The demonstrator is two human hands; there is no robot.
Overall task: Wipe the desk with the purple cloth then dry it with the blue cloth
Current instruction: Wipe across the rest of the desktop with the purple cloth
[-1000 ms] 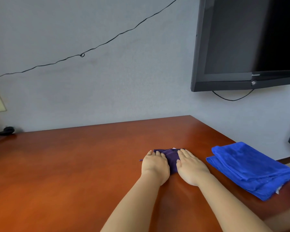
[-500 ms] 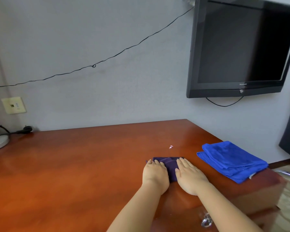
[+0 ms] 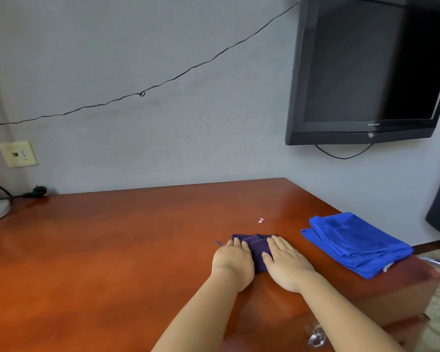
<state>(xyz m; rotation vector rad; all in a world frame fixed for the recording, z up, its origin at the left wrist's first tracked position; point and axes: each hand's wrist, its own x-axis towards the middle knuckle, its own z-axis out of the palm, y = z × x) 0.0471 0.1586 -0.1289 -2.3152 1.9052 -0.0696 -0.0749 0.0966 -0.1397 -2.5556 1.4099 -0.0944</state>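
pressing the purple cloth [image 3: 258, 251] flat, both hands, left [image 3: 233, 262] and right [image 3: 286, 265], lie released as before; they have slid nearer across the tabletop [image 3: 99, 250]; wiping continues, blue cloth [image 3: 353, 242] untouched.

Broad bare desk [image 3: 99, 250] leftward, blue cloth [image 3: 353, 242] blocking right, pink scrap [image 3: 261, 220] just ahead

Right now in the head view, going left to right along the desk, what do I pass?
Black plug → left hand → purple cloth → right hand → blue cloth.
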